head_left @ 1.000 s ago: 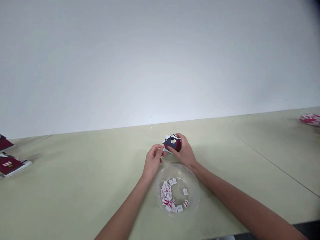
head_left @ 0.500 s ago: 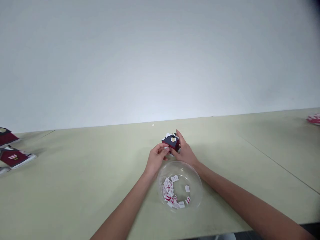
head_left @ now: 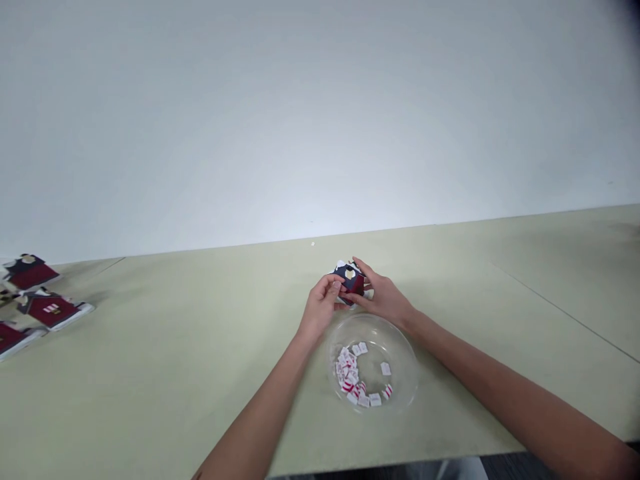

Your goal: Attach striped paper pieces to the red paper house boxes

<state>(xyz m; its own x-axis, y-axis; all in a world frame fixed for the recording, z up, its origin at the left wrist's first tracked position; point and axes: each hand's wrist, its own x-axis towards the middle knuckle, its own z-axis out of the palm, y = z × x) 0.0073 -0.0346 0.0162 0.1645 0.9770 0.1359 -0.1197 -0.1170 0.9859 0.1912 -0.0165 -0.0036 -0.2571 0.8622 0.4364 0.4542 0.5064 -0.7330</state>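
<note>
- Dark blue and red house model point(head_left: 351, 281) is between both hands, just beyond the far rim of the bowl; it cannot be told if it touches the table.
- Left hand point(head_left: 320, 308) has its fingers pressed together, pinching the near side of the model.
- Right hand point(head_left: 381, 298) has its fingers slightly spread, curving around the other side of the model.
- Clear bowl point(head_left: 409, 368) stands just below the hands on the pale green table point(head_left: 500, 300), with many white-and-red paper pieces point(head_left: 349, 373) inside.
- Red house models point(head_left: 53, 310) lie at the far left of the table, well apart from the hands.
</note>
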